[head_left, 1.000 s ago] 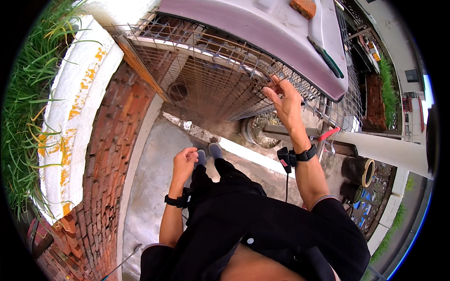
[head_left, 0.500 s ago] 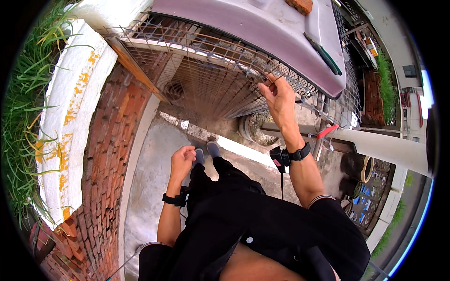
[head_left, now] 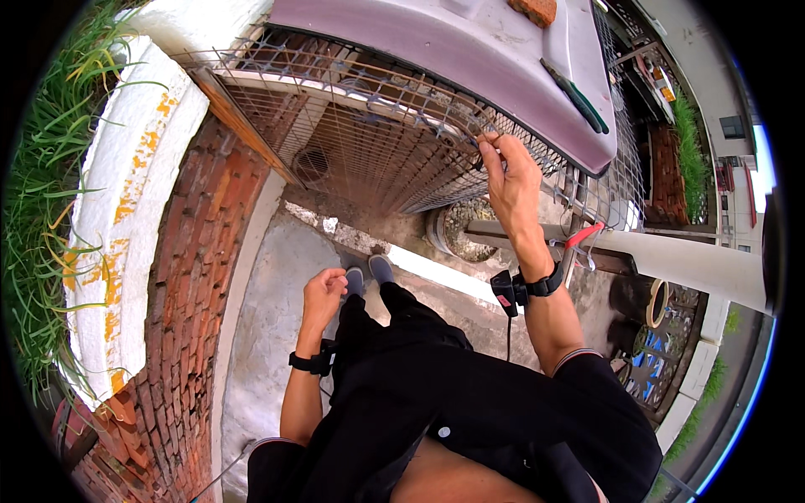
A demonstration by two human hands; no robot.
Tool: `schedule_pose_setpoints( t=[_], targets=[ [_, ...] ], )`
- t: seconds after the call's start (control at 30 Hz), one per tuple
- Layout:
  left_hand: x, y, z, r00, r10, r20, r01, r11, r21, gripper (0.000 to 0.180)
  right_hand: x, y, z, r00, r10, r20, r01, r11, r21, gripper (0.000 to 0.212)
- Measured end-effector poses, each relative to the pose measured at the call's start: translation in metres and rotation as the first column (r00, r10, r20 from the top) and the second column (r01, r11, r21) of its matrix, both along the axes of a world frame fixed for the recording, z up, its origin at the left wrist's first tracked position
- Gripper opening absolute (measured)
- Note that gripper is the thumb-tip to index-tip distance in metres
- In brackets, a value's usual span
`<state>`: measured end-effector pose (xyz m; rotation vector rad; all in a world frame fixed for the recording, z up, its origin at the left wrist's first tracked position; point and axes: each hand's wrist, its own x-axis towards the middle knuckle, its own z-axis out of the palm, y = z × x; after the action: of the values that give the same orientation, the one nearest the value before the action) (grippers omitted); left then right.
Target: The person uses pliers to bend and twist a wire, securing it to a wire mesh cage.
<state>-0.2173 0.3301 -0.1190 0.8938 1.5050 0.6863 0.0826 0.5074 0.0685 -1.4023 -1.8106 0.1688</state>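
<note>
My right hand (head_left: pixel 513 178) is raised to the top edge of a rusty wire mesh panel (head_left: pixel 360 126). Its thumb and fingertips are pinched together on a thin wire at that edge, though the wire's full length is hard to make out. Lower down, my left hand (head_left: pixel 324 295) hangs in front of my legs with its fingers curled in. Whether it holds anything small is hidden. Green-handled pliers (head_left: pixel 579 99) lie on a pale purple plastic cover (head_left: pixel 419 35) just beyond the mesh.
A piece of brick (head_left: pixel 535 10) rests on the cover. To the left runs a brick wall (head_left: pixel 189 268) beside a white, yellow-stained block (head_left: pixel 126 210) and green plants. A round pot (head_left: pixel 465 230) stands behind the mesh. At right, a pale pipe (head_left: pixel 671 260) carries a red-handled thing (head_left: pixel 584 235).
My right hand has shifted slightly right, its fingers drawing closer together in a pinch at the mesh edge. The left hand has moved slightly down and to the left, still curled.
</note>
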Motion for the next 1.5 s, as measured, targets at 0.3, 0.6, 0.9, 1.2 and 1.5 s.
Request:
schedule_pose_setpoints(
  t=[0.3, 0.6, 0.9, 1.2, 1.5],
  targets=[
    [0.001, 0.002, 0.000, 0.999, 0.018, -0.045, -0.018, 1.000, 0.005, 0.026, -0.002, 0.000, 0.001, 0.998, -0.018, -0.063, 0.016, 0.999, -0.037, 0.008],
    [0.008, 0.014, -0.002, 1.000, 0.004, -0.016, -0.004, 1.000, 0.012, 0.026, 0.008, 0.003, -0.004, 0.999, 0.033, -0.017, -0.033, 0.999, -0.016, 0.010],
    [0.011, 0.025, 0.002, 0.998, -0.036, -0.045, 0.034, 0.999, -0.036, 0.026, 0.013, 0.000, -0.014, 0.978, -0.033, 0.205, 0.028, 0.999, 0.024, 0.048],
    [0.018, 0.033, -0.003, 0.998, -0.029, -0.063, 0.029, 1.000, -0.005, 0.023, 0.013, 0.010, -0.025, 0.970, 0.007, 0.242, -0.017, 0.999, 0.038, 0.037],
    [0.021, 0.036, 0.004, 0.994, -0.064, -0.087, 0.062, 0.998, -0.034, 0.027, 0.015, 0.006, -0.027, 0.989, 0.009, 0.147, -0.032, 0.987, 0.159, 0.034]
  ],
)
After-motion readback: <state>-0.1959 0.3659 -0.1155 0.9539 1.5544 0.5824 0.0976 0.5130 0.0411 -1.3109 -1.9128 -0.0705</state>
